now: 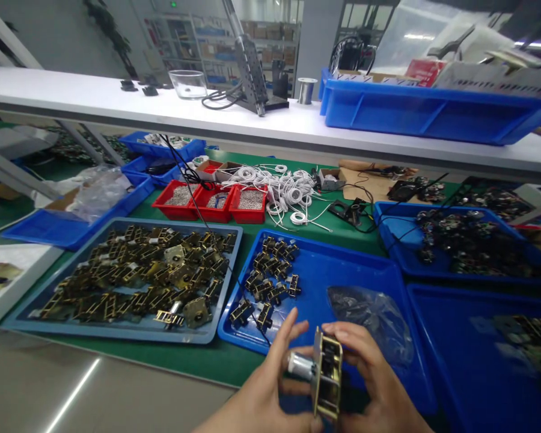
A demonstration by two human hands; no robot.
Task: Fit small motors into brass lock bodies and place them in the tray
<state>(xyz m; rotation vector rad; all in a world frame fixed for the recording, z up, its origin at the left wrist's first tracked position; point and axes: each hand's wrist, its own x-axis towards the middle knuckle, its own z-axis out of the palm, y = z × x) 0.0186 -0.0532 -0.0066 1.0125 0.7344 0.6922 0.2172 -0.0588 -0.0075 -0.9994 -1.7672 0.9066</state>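
Over the near side of the rectangular blue plastic tray, the right hand clamps a brass-coloured metal frame; the left hand's fingers spread around its silver cylindrical motor, contact unclear. Lopsided weight could make it slip.

Upright brass-coloured mechanism, silver cylinder jutting left, in both hands

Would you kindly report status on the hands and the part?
Left hand, right hand: both on part. Silver cylinder faces left hand. Plastic bag beyond right hand, in blue tray.
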